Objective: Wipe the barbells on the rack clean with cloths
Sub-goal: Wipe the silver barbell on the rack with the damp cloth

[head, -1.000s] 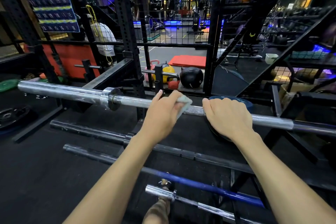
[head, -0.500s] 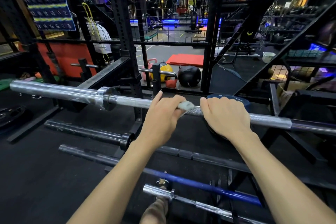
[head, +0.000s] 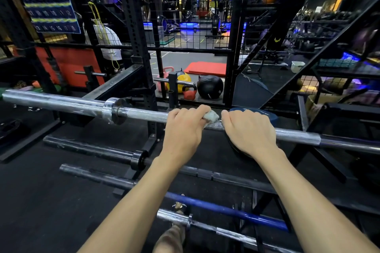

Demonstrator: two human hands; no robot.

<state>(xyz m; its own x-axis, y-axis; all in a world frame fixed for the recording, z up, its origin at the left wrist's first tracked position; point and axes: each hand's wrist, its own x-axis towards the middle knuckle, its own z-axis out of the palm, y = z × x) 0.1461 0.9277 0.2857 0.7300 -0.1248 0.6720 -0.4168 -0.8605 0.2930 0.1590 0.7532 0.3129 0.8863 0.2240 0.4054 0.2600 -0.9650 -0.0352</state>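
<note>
My left hand [head: 185,129] squeezes a small white cloth [head: 210,116] on the top silver barbell [head: 144,115]. My right hand [head: 247,129] curls over the bar beside it, probably gripping.

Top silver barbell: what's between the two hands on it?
In the head view, a short stretch of knurled shaft on the top silver barbell separates the left hand from the right hand; the white cloth gripped by the left hand covers part of it.
</note>
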